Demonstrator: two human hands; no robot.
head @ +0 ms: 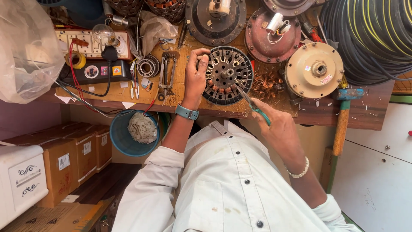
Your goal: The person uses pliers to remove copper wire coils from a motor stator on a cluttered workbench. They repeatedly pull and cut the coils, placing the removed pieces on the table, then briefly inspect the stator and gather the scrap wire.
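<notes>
A round black motor stator (228, 75) with copper windings lies flat on the wooden workbench (180, 92). My left hand (195, 77) grips its left rim, a teal watch on the wrist. My right hand (274, 126) holds green-handled pliers (254, 105), whose metal jaws reach the stator's lower right edge. A heap of loose copper wire (267, 86) lies just right of the stator.
Several fan motor housings (315, 70) crowd the bench's back and right. A hammer (343, 116) hangs off the right edge near cable coils (369, 34). A switchboard with bulb (96, 41), bearing (148, 66) and puller tool (165, 77) sit left. A blue bucket (133, 134) and cardboard boxes (73, 157) stand below.
</notes>
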